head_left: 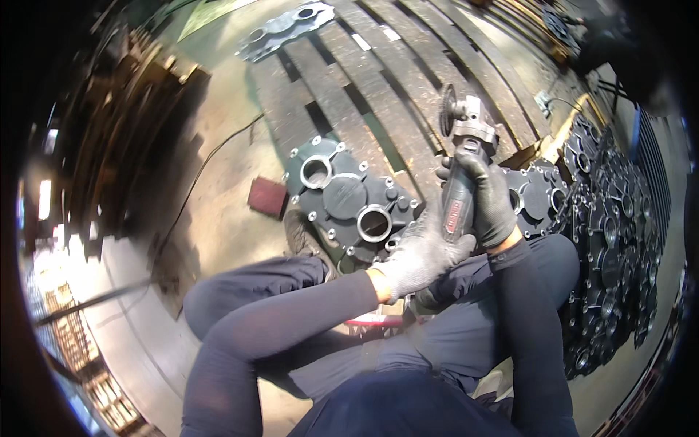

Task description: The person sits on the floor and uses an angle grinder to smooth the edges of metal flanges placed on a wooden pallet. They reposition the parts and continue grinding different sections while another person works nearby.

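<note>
An angle grinder [460,191] with a dark body and a metal gear head is held up in front of me, its disc [447,111] pointing away to the far side. My right hand [491,200], in a grey glove, wraps round the body just behind the head. Lower down, my gloved left hand [426,255] grips the rear of the body. To the left, below the tool, a dark cast metal cover [344,193] with two round bores and bolt holes along its rim lies on the wooden pallet [408,109]. The disc is apart from the cover.
A reddish-brown block [267,197] lies on the floor left of the cover. Many similar dark covers [608,240] are stacked at the right. A paler casting [285,33] sits on the pallet's far left. A black cable [211,154] crosses the floor; stacked wood [138,109] stands left.
</note>
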Demonstrator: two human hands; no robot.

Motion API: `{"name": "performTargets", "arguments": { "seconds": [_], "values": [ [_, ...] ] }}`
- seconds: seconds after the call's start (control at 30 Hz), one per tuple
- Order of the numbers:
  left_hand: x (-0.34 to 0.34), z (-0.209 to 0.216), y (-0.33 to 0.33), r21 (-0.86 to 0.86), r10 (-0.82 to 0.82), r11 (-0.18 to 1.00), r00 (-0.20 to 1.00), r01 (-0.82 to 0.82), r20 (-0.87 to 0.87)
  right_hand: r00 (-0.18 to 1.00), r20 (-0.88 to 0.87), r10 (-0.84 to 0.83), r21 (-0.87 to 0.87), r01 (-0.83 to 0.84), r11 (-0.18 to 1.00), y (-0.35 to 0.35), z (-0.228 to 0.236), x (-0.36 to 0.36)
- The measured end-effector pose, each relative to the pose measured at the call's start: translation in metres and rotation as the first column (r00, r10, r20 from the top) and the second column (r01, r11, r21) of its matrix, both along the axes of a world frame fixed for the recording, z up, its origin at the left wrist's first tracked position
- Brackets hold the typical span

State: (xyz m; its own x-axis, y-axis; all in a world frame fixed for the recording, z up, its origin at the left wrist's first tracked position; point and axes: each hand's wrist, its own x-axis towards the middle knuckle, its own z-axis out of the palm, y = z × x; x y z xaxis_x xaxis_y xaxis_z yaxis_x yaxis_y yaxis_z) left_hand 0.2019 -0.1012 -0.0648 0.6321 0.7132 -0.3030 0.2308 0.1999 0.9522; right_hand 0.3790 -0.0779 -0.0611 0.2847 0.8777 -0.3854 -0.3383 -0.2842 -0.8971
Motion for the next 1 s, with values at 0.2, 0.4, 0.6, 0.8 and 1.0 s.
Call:
{"name": "performTargets", "arguments": {
  "seconds": [0.2, 0.4, 0.6, 0.8, 1.0],
  "values": [
    [0.010, -0.017, -0.060, 0.229, 0.129, 0.970, 0.975, -0.085, -0.182, 0.975, -0.216, 0.059, -0.085, -0.079, 0.993, -0.030, -0.046, 0.017],
    [0.013, -0.017, -0.056, 0.235, 0.127, 0.970, 0.950, -0.059, -0.286, 0.971, -0.231, 0.058, -0.087, -0.080, 0.993, -0.023, -0.066, 0.017],
    [0.006, -0.012, -0.042, 0.136, 0.105, 0.988, 0.952, -0.068, -0.289, 0.944, -0.296, 0.146, -0.093, -0.180, 0.979, -0.018, -0.059, 0.020],
    [0.020, -0.025, -0.052, 0.182, 0.150, 0.978, 0.945, -0.099, -0.291, 0.984, -0.169, 0.048, -0.143, -0.073, 0.987, -0.019, -0.053, 0.012],
    [0.017, -0.017, -0.032, 0.089, 0.039, 0.996, 0.982, -0.023, -0.187, 0.965, -0.261, -0.010, -0.091, -0.014, 0.996, -0.008, -0.066, 0.042]
  ]
}}
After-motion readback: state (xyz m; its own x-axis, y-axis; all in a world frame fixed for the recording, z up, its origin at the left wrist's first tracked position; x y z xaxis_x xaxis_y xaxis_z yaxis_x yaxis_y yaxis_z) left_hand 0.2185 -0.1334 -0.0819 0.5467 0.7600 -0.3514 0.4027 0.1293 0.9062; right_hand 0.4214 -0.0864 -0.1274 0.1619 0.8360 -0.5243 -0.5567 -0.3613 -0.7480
